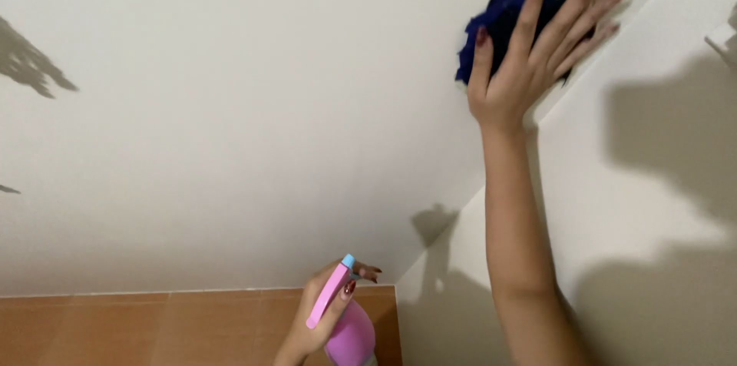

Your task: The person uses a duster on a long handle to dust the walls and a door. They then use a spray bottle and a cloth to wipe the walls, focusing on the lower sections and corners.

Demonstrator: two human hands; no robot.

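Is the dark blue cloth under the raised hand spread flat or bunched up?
Bunched up. The blue cloth shows uneven folds and ragged edges beside the right hand, whose spread fingers press it against the cream wall.

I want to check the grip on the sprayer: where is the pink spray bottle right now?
In the head view the pink spray bottle sits at the bottom centre, held in the left hand, in front of the brown tiles below the cream wall.

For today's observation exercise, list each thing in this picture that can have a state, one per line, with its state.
Right hand: raised, fingers spread, pressing flat on the cloth.
Dark blue cloth: bunched, pinned against the cream wall.
Left hand: closed in a grip around the spray bottle.
Pink spray bottle: held upright, low in view, no spray visible.
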